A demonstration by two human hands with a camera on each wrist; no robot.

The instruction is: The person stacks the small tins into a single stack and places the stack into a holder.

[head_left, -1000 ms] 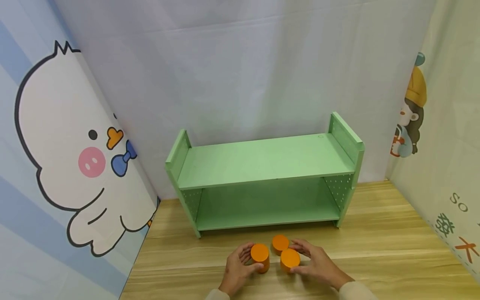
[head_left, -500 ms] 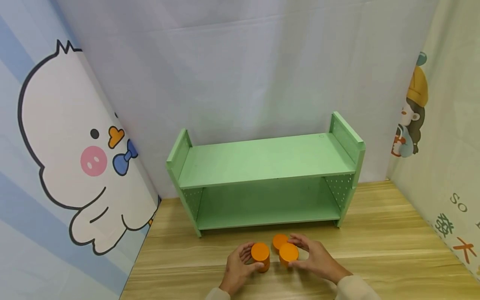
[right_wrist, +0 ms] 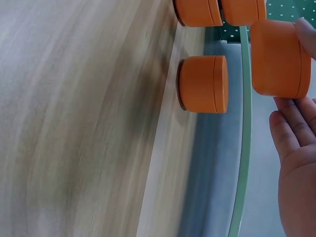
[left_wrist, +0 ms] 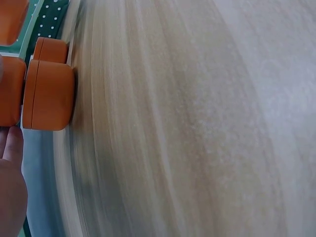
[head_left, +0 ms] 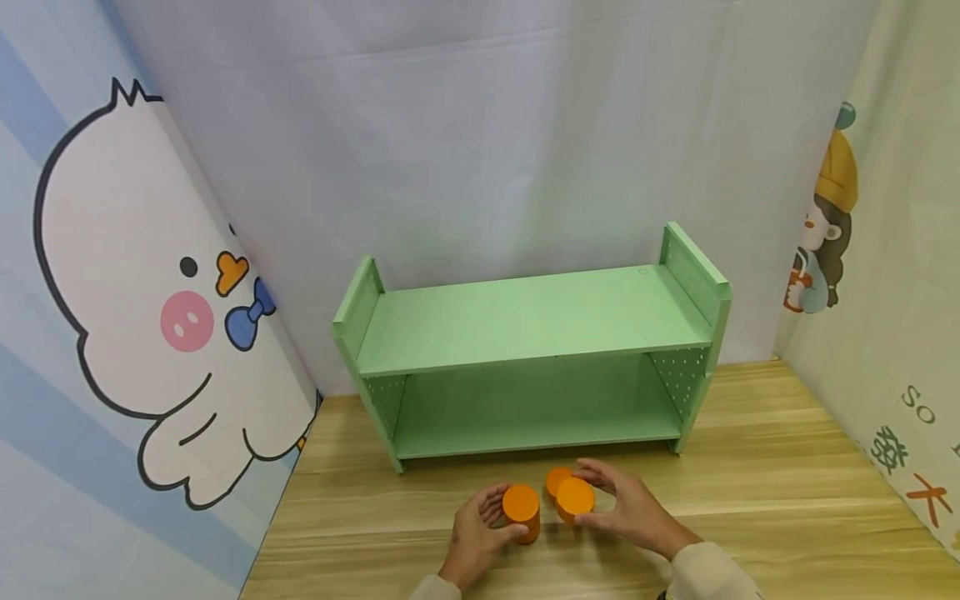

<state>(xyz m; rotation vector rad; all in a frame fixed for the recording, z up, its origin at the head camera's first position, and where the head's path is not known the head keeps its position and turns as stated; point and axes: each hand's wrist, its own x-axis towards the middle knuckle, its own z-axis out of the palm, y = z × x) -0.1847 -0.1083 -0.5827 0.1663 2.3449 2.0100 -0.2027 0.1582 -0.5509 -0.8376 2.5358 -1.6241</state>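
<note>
In the head view, my left hand (head_left: 480,533) holds the upper orange jar (head_left: 521,503) of a two-high stack, thumb on the near side and fingers behind. The lower jar (left_wrist: 48,96) stands on the table under it in the left wrist view. My right hand (head_left: 630,510) pinches another small round orange jar (right_wrist: 277,59) between thumb and fingers, raised off the table. Behind and below that one, a further orange jar (right_wrist: 202,84) stands on the wood. From the head, the raised jar partly covers this standing jar's top.
A pale green two-tier shelf (head_left: 532,321) stands behind the jars, its tiers bare. Wood-grain table (head_left: 757,492) spreads around the hands. Printed cloth (head_left: 112,250) hangs at the left and right sides, with a plain grey-white curtain (head_left: 487,142) at the back.
My right hand has lifted its jar and carried it away from me and slightly left, so it overlaps the back jar more. My left hand and the stack stay put.
</note>
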